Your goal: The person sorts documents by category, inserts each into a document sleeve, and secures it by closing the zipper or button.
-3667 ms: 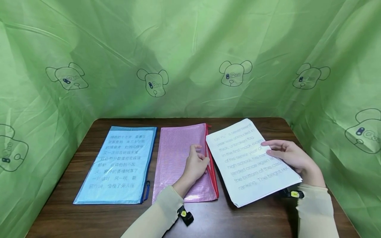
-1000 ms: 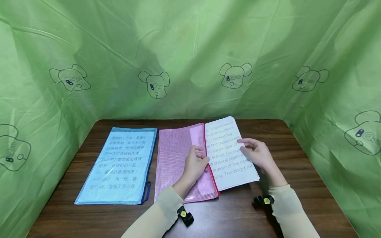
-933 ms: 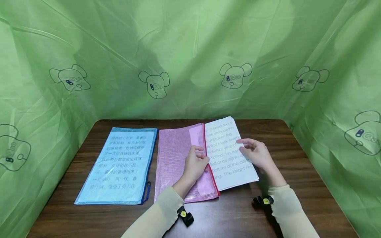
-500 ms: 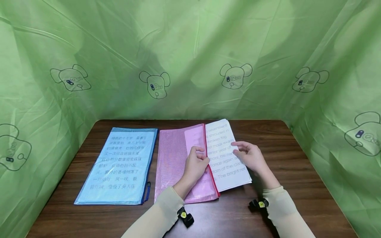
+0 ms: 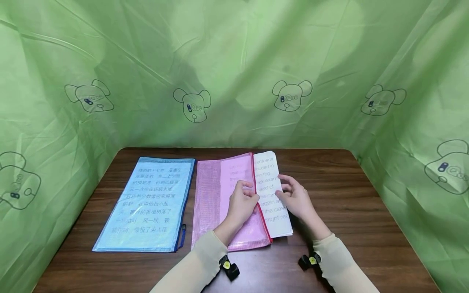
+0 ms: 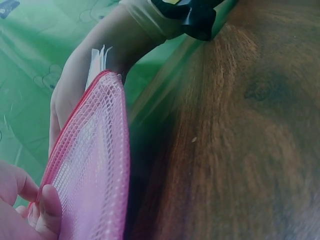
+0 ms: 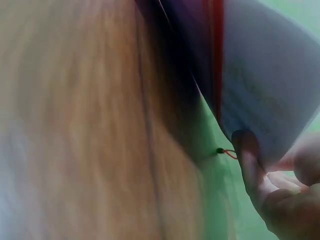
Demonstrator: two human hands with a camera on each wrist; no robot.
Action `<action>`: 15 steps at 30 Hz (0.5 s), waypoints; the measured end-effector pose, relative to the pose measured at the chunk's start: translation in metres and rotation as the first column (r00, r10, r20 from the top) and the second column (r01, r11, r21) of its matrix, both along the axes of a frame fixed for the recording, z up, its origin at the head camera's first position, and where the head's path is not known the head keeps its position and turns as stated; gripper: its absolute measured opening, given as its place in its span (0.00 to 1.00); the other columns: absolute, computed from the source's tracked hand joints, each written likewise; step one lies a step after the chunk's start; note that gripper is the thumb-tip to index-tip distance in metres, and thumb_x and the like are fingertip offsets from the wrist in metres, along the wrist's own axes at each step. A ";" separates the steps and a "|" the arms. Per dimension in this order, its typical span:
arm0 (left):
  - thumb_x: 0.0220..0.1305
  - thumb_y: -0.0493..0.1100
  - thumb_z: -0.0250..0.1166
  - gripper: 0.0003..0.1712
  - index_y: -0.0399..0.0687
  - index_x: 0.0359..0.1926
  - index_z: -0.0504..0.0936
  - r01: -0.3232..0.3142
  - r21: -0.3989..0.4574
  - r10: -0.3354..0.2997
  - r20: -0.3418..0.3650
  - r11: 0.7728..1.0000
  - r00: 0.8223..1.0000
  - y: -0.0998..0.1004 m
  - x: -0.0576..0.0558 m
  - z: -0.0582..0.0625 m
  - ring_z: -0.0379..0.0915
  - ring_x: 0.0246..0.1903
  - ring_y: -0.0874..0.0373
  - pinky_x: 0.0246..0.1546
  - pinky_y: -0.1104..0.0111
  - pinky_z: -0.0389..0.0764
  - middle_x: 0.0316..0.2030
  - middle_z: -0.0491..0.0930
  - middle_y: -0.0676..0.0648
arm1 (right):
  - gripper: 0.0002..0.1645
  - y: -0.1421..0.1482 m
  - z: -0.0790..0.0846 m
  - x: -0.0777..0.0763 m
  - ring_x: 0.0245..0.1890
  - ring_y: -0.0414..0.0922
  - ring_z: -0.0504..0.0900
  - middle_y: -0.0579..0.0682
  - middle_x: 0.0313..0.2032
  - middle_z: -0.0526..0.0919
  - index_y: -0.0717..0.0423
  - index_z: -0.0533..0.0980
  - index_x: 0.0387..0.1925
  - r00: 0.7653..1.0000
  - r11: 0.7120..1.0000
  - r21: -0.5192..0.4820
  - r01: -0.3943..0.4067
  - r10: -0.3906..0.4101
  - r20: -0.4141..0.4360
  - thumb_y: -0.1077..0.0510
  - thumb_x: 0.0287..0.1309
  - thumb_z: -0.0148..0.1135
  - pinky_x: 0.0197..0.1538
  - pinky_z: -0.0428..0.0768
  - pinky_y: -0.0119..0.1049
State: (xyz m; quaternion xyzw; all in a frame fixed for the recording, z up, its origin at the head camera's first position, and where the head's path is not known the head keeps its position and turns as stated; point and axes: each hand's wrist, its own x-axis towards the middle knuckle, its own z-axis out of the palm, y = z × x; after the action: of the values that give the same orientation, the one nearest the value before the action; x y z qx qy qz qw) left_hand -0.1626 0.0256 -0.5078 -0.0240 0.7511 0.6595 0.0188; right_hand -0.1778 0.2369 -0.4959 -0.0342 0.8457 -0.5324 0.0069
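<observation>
A pink mesh zipper pouch (image 5: 209, 195) with a red zipper edge lies mid-table. My left hand (image 5: 242, 205) pinches its red edge between thumb and fingers; the left wrist view shows the thumb on the mesh side of the pouch (image 6: 95, 160). A stack of printed paper sheets (image 5: 271, 203) is partly inside, its left part showing pink through the mesh and its right part sticking out past the zipper. With thumb and fingers, my right hand (image 5: 296, 199) pinches the right edge of the sheets. In the right wrist view the paper (image 7: 270, 75) rises beside the red zipper.
On the left of the wooden table (image 5: 348, 195) lies a blue mesh zipper pouch (image 5: 146, 203) with printed paper inside and a dark blue zipper pull (image 5: 182, 236). Green fabric (image 5: 234, 73) with bear drawings surrounds the table's back and sides.
The paper stack, first right of the pink pouch, has moved left into it with my right hand, and less of it now sticks out. My left hand has stayed at the pouch's edge.
</observation>
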 end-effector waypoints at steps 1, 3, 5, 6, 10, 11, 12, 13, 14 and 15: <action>0.64 0.32 0.69 0.23 0.46 0.59 0.76 0.002 0.003 -0.002 0.004 1.000 1.000 0.000 0.000 0.000 0.80 0.18 0.58 0.21 0.67 0.81 0.35 0.84 0.48 | 0.34 -0.001 0.000 0.000 0.39 0.50 0.92 0.63 0.50 0.91 0.59 0.72 0.75 1.000 1.000 -0.008 -0.009 0.009 0.002 0.68 0.71 0.67 0.38 0.88 0.36; 0.64 0.31 0.69 0.23 0.46 0.59 0.76 0.006 0.008 -0.006 0.010 1.000 1.000 0.000 0.000 0.000 0.80 0.18 0.57 0.21 0.67 0.81 0.35 0.84 0.48 | 0.36 -0.002 0.000 0.001 0.39 0.52 0.92 0.65 0.51 0.90 0.59 0.70 0.77 1.000 0.999 -0.028 -0.024 0.024 0.006 0.68 0.72 0.67 0.38 0.88 0.36; 0.64 0.31 0.69 0.24 0.46 0.59 0.75 0.009 0.013 -0.009 0.012 1.000 1.000 0.000 0.000 0.001 0.80 0.18 0.57 0.21 0.66 0.82 0.35 0.84 0.48 | 0.37 -0.001 0.001 0.001 0.39 0.52 0.92 0.66 0.53 0.89 0.61 0.68 0.78 0.999 0.999 -0.035 -0.035 0.035 0.015 0.68 0.72 0.67 0.38 0.88 0.36; 0.64 0.31 0.69 0.24 0.46 0.59 0.75 0.010 0.015 -0.011 0.014 1.000 1.000 0.000 0.001 0.001 0.81 0.19 0.57 0.21 0.66 0.82 0.35 0.84 0.48 | 0.38 0.000 0.003 0.001 0.39 0.53 0.92 0.67 0.53 0.89 0.61 0.67 0.79 0.999 0.999 -0.035 -0.033 0.034 0.022 0.68 0.72 0.67 0.38 0.88 0.36; 0.64 0.31 0.70 0.24 0.46 0.59 0.75 0.014 0.023 -0.014 0.016 1.000 1.000 0.000 0.001 0.002 0.81 0.19 0.57 0.21 0.66 0.83 0.36 0.84 0.48 | 0.37 0.004 0.006 0.000 0.39 0.49 0.92 0.65 0.52 0.90 0.61 0.69 0.78 1.000 1.000 0.001 0.011 -0.011 0.029 0.65 0.71 0.69 0.40 0.87 0.35; 0.64 0.31 0.70 0.24 0.45 0.59 0.75 0.015 0.024 -0.015 0.016 1.000 1.000 0.000 0.001 0.003 0.81 0.19 0.57 0.21 0.66 0.83 0.36 0.84 0.48 | 0.36 0.005 0.006 -0.001 0.39 0.49 0.91 0.64 0.51 0.90 0.61 0.70 0.77 0.999 1.000 0.012 0.028 -0.029 0.028 0.65 0.71 0.70 0.40 0.87 0.34; 0.64 0.31 0.70 0.24 0.45 0.59 0.75 0.015 0.023 -0.015 0.016 1.000 1.000 0.000 0.001 0.003 0.80 0.19 0.57 0.21 0.66 0.82 0.36 0.84 0.48 | 0.35 0.006 0.006 -0.001 0.39 0.49 0.91 0.63 0.51 0.90 0.60 0.72 0.75 0.999 0.999 0.021 0.041 -0.042 0.027 0.64 0.70 0.71 0.40 0.87 0.33; 0.63 0.31 0.70 0.24 0.45 0.59 0.75 0.015 0.023 -0.015 0.015 1.000 1.000 0.000 0.001 0.004 0.80 0.19 0.57 0.21 0.67 0.82 0.36 0.84 0.47 | 0.33 0.006 0.005 -0.001 0.39 0.48 0.91 0.62 0.50 0.90 0.60 0.74 0.73 0.999 0.998 0.032 0.049 -0.050 0.023 0.64 0.70 0.72 0.41 0.86 0.33; 0.63 0.31 0.69 0.24 0.45 0.59 0.76 0.015 0.022 -0.016 0.016 1.000 1.000 0.000 0.001 0.004 0.80 0.19 0.57 0.21 0.67 0.82 0.36 0.84 0.47 | 0.32 0.007 0.005 -0.001 0.39 0.48 0.91 0.61 0.49 0.90 0.59 0.75 0.72 0.998 0.998 0.039 0.054 -0.055 0.021 0.64 0.69 0.72 0.41 0.86 0.33; 0.63 0.31 0.69 0.24 0.45 0.59 0.76 0.015 0.020 -0.015 0.015 1.000 1.000 0.000 0.001 0.004 0.80 0.19 0.57 0.21 0.67 0.82 0.36 0.84 0.47 | 0.30 0.006 0.005 -0.001 0.38 0.48 0.91 0.60 0.48 0.90 0.59 0.77 0.70 0.998 0.998 0.043 0.056 -0.057 0.018 0.64 0.69 0.73 0.41 0.86 0.32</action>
State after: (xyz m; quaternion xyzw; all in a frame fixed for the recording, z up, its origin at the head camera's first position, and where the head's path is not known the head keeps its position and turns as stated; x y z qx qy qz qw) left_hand -0.1617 0.0252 -0.5034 -0.0230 0.7444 0.6666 0.0298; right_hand -0.1792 0.2433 -0.4913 -0.0048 0.8573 -0.5148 0.0008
